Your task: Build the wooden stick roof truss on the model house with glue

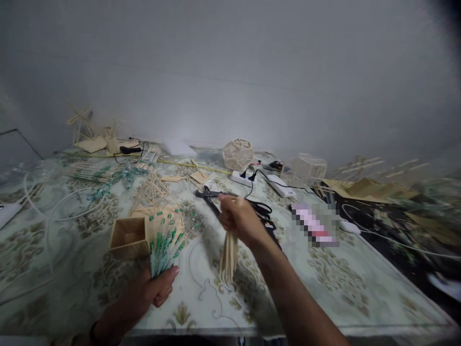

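My left hand (156,288), low at the left, grips a fanned bunch of clear plastic chopstick wrappers (164,245) with green print. Whether sticks remain inside them I cannot tell. My right hand (238,218) is a fist round the upper part of a bundle of bare wooden chopsticks (228,257), which hangs downward over the tablecloth. A square wooden box (128,238), open at the top, stands just left of the wrappers. Behind them lies a wooden stick frame (154,192). Partly hidden by my right hand are dark-handled cutting tools (211,194).
A white power strip (243,179) with plugs and cords lies beyond my right hand. A round stick lattice (237,154) stands near the wall. More wrapped chopsticks (91,171) lie at the back left. A white cable (54,216) loops across the patterned tablecloth (201,307).
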Demonstrator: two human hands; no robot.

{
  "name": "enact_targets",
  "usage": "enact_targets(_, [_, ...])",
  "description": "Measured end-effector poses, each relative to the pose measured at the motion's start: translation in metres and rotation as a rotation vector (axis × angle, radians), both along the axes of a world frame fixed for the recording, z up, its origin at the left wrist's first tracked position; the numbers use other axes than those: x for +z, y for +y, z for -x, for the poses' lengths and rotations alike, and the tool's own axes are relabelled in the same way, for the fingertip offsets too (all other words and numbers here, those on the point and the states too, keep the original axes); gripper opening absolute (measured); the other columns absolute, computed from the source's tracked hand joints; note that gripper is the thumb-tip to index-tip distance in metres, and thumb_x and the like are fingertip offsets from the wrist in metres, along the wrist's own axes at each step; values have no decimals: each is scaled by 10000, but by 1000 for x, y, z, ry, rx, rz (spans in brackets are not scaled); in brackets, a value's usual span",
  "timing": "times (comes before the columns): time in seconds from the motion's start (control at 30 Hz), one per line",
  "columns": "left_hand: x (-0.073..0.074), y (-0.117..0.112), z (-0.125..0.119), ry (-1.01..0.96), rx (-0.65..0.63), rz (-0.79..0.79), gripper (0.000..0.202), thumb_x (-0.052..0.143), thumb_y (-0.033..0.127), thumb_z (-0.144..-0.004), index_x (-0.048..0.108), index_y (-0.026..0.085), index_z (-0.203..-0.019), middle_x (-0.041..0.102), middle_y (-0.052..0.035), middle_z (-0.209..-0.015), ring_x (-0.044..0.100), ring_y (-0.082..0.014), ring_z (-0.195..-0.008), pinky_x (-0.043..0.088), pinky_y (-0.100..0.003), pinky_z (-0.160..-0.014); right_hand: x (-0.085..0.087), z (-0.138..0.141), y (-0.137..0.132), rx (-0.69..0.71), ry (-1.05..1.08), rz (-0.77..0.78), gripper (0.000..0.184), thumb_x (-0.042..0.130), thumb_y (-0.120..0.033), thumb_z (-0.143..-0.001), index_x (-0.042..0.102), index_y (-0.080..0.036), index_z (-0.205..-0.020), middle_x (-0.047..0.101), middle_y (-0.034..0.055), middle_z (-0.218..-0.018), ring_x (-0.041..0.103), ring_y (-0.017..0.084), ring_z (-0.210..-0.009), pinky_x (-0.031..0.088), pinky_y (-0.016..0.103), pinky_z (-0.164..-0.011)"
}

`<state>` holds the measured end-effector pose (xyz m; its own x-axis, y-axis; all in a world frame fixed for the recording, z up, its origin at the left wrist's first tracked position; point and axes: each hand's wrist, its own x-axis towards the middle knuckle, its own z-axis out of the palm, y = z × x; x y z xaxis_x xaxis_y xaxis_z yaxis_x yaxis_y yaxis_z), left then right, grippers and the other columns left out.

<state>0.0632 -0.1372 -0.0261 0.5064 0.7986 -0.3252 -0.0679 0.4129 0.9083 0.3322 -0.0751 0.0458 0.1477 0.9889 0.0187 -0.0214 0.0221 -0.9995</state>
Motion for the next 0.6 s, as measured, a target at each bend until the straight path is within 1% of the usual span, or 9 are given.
enact_targets(0.07, [5, 0, -11, -17, 3, 24, 650, 844, 702, -766, 399, 232, -700, 262, 140, -504, 182, -47, -442, 167, -226, -450, -18, 12, 23, 5, -125, 54, 473, 645, -530, -1020, 513, -210, -697, 449, -84, -549, 405, 82, -415, 393, 227, -425])
enact_targets(0.1, [8, 0, -16, -20, 6, 37, 681, 855, 717, -742, 376, 235, -701, 248, 144, -510, 169, -45, -443, 161, -222, -448, -28, 19, 34, -5, -192, 69, 402, 651, -478, -1040, 603, -174, -782, 557, -55, -631, 510, 94, -480, 473, 236, -487])
enact_targets(0.13, [11, 1, -21, -23, 8, 52, 710, 861, 732, -724, 352, 238, -695, 236, 147, -512, 158, -43, -443, 152, -220, -445, -39, 25, 44, -16, -256, 76, 300, 677, -431, -1046, 676, -150, -940, 667, -20, -790, 621, 112, -608, 555, 258, -586])
enact_targets(0.17, [14, 1, -25, -28, 1, 72, 738, 862, 749, -706, 329, 239, -685, 223, 149, -506, 147, -41, -440, 138, -219, -440, -48, 30, 54, -36, -312, 76, 257, 686, -401, -1047, 702, -146, -1072, 723, 23, -953, 695, 148, -752, 611, 305, -686])
enact_targets(0.23, [19, 2, -32, -44, -33, 118, 777, 840, 799, -686, 301, 241, -656, 209, 147, -481, 132, -39, -426, 113, -225, -429, -61, 38, 69, -72, -399, 55, 289, 698, -369, -1043, 689, -166, -1250, 725, 79, -1207, 731, 211, -987, 642, 400, -851])
enact_targets(0.33, [26, 4, -40, -74, -97, 163, 803, 793, 861, -672, 287, 239, -612, 213, 137, -453, 135, -36, -405, 98, -236, -420, -69, 39, 82, -122, -468, -19, 327, 700, -366, -1039, 677, -182, -1308, 694, 105, -1330, 711, 255, -1124, 618, 474, -960])
enact_targets(0.43, [30, 7, -44, -99, -137, 193, 819, 769, 885, -662, 273, 236, -598, 222, 130, -455, 136, -31, -400, 90, -241, -423, -64, 28, 75, -180, -460, -119, 351, 698, -413, -1027, 682, -178, -1288, 658, 121, -1395, 636, 305, -1277, 525, 557, -1093])
enact_targets(0.53, [35, 10, -44, -117, -150, 194, 777, 726, 884, -702, 314, 231, -613, 224, 128, -464, 135, -37, -406, 92, -244, -430, -54, 10, 45, -190, -376, -214, 455, 571, -576, -1050, 676, -203, -1290, 594, 165, -1475, 470, 335, -1452, 335, 600, -1246])
enact_targets(0.6, [39, 13, -45, -121, -148, 175, 724, 686, 862, -754, 359, 226, -644, 227, 128, -475, 136, -43, -414, 99, -245, -438, -46, 3, 15, -87, -295, -240, 567, 484, -695, -1043, 666, -238, -1327, 639, 156, -1428, 535, 320, -1397, 362, 585, -1229])
